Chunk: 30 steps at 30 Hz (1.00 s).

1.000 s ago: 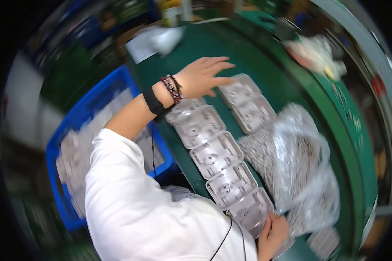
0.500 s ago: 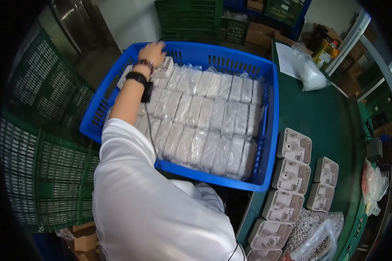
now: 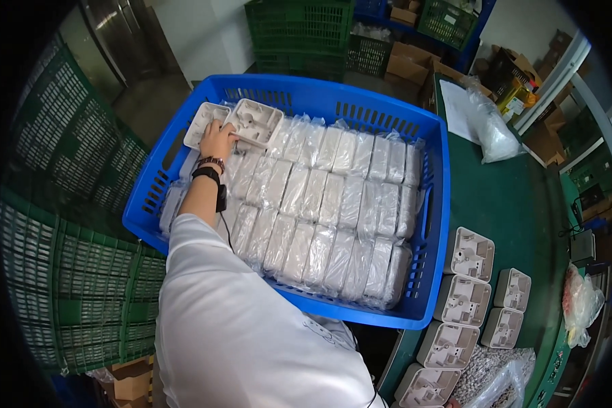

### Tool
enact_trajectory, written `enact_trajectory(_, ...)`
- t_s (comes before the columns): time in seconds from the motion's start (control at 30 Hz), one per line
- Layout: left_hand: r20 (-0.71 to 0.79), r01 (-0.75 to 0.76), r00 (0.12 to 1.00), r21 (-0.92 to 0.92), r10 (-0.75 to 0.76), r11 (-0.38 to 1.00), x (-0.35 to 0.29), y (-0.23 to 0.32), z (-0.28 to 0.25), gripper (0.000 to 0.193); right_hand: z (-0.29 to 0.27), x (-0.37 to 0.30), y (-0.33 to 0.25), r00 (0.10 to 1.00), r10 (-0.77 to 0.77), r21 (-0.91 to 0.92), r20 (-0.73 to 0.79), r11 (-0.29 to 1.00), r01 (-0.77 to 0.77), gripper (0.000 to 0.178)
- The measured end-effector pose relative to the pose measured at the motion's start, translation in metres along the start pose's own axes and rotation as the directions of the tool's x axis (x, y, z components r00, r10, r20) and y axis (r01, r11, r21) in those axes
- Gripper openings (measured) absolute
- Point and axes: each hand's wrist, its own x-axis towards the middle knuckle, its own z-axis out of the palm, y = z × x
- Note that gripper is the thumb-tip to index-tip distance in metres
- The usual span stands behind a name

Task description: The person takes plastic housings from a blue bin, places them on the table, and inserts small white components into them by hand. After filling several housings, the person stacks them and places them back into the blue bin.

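My left hand (image 3: 217, 141) reaches into the far left corner of a blue plastic crate (image 3: 434, 224), a watch and a dark band on its wrist. Its fingers curl over the edge of an off-white open plastic housing (image 3: 198, 124). The thumb lies against the corner of a second open housing (image 3: 257, 124) to the right. Both housings rest on top of rows of plastic-wrapped off-white boxes (image 3: 313, 194). At the bottom edge only a sliver of my right hand (image 3: 452, 403) shows beside the housings on the bench; its fingers are hidden.
On the green bench (image 3: 479, 190) at right stand several open housings (image 3: 464, 299), a clear bag of small grey parts (image 3: 489, 374), another plastic bag (image 3: 493, 132) and a white sheet (image 3: 457, 109). Green crates (image 3: 92, 272) are stacked at left, more (image 3: 299, 30) behind.
My left hand has drawn back from the crate's far rim toward me and left, onto the left housing. The right housing now lies uncovered. The view has shifted slightly.
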Motion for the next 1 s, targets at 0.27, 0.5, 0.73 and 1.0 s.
enact_trajectory(0.27, -0.463, -0.435, 0.832, -0.2, 0.307, 0.878, 0.06, 0.105, -0.074, 0.009, -0.033, 0.03, 0.009, 0.938, -0.343, -0.204, 0.057, 0.916, 0.347, 0.012)
enact_trajectory(0.5, -0.551, -0.744, 0.663, -0.414, 0.506, 0.525, 0.039, 0.308, -0.175, 0.009, -0.033, 0.087, -0.053, 0.716, -0.671, -0.198, -0.196, 0.742, 0.641, 0.035)
enact_trajectory(0.73, -0.627, -0.788, 0.494, -0.615, 0.603, 0.006, -0.044, 0.467, -0.239, 0.008, 0.023, 0.133, -0.003, 0.783, -0.452, -0.566, -0.427, 0.809, 0.159, 0.035)
enact_trajectory(1.0, -0.821, -0.935, 0.135, -0.291, 0.555, -0.202, -0.094, 0.487, -0.258, 0.013, -0.032, 0.06, 0.098, 0.798, -0.147, -0.377, -0.584, 0.92, -0.107, 0.021)
